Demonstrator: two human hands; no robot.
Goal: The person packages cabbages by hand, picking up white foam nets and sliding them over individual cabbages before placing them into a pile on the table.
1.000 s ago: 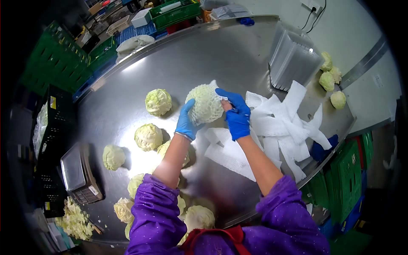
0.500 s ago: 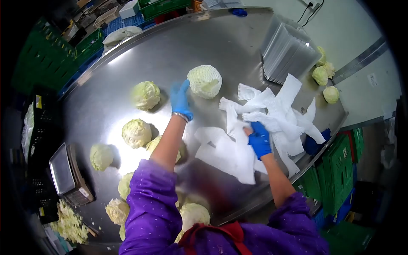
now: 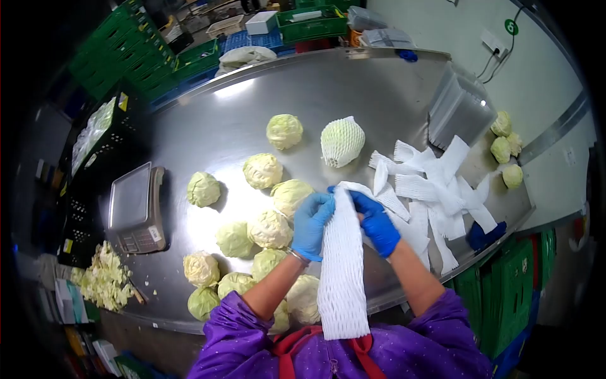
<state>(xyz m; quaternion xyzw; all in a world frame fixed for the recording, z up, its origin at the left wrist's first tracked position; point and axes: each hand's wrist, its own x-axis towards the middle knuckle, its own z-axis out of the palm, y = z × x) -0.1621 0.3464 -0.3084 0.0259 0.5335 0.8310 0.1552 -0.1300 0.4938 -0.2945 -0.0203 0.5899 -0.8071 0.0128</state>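
Between gloved hands [image 3: 344, 221]: long white foam-mesh sleeve [image 3: 342, 271].

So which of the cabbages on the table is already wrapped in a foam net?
The wrapped cabbage, standing alone past the hands and beside the pile of loose nets. White mesh covers it; the other heads on the steel table are bare.
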